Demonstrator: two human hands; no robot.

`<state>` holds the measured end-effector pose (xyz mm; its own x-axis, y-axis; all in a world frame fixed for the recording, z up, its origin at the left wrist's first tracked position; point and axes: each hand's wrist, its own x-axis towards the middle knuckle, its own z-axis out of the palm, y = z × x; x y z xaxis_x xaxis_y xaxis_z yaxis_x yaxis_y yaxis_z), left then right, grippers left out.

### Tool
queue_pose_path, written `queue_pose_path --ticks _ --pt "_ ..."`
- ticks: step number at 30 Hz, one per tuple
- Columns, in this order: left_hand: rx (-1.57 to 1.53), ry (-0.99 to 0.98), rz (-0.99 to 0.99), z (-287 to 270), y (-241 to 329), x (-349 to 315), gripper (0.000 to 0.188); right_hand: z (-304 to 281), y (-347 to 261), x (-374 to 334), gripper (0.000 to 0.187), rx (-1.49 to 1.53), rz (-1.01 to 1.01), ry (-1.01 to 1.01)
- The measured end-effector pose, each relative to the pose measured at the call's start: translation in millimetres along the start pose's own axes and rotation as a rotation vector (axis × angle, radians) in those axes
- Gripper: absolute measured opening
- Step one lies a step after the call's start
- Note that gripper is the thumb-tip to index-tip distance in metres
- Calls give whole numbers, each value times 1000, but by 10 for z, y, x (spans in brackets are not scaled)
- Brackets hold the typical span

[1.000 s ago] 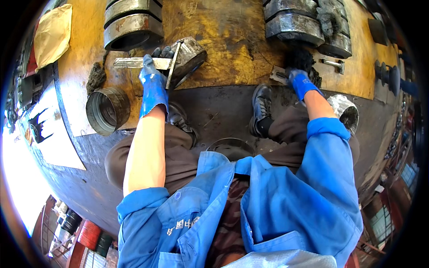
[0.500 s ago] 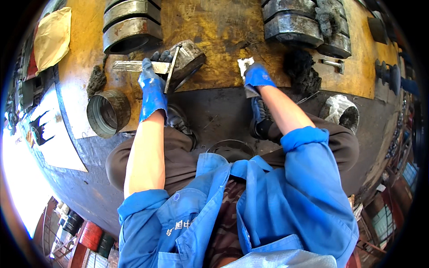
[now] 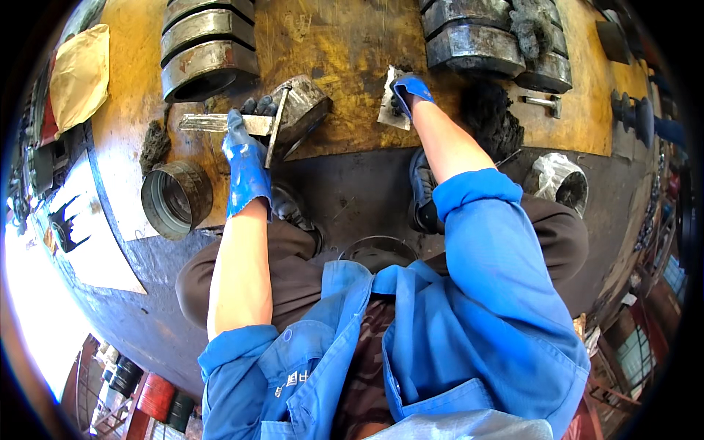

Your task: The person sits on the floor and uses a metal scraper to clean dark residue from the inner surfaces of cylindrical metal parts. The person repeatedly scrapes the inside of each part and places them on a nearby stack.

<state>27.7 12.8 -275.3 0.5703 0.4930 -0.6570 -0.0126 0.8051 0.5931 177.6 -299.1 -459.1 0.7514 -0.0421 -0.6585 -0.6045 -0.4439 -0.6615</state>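
My left hand (image 3: pixel 246 154), in a blue glove with dark fingers, is closed round a flat pale bar (image 3: pixel 205 122). A thin metal rod (image 3: pixel 276 130) crosses the bar's right end, against a tilted grey metal block (image 3: pixel 302 110) with a dark hollow. How bar and rod join, I cannot tell. My right hand (image 3: pixel 412 91), gloved too, grips a pale smudged sheet (image 3: pixel 394 119) over the yellow board; whether it is paper or cloth is unclear. The glove hides most of those fingers.
Metal blocks with rounded openings stand in rows at the far left (image 3: pixel 211 66) and far right (image 3: pixel 477 51). Dark fibre clumps (image 3: pixel 493 117), a T-shaped metal piece (image 3: pixel 543 104) and two metal rings (image 3: pixel 176 198) (image 3: pixel 559 183) lie around. Yellow paper (image 3: pixel 81 77) is at left.
My right hand has moved slightly farther away and turned inward; more of the pale sheet shows beside it. My left hand keeps its hold on the bar, and the view has shifted slightly.
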Motion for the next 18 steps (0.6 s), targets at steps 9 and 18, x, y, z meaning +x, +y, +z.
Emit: queue_pose_path --ticks 9,18 --pt "31 31 33 -44 9 34 51 168 0 -448 42 -538 17 -95" --pt "94 64 52 -61 19 57 48 -118 -90 424 40 -668 -66 -165"
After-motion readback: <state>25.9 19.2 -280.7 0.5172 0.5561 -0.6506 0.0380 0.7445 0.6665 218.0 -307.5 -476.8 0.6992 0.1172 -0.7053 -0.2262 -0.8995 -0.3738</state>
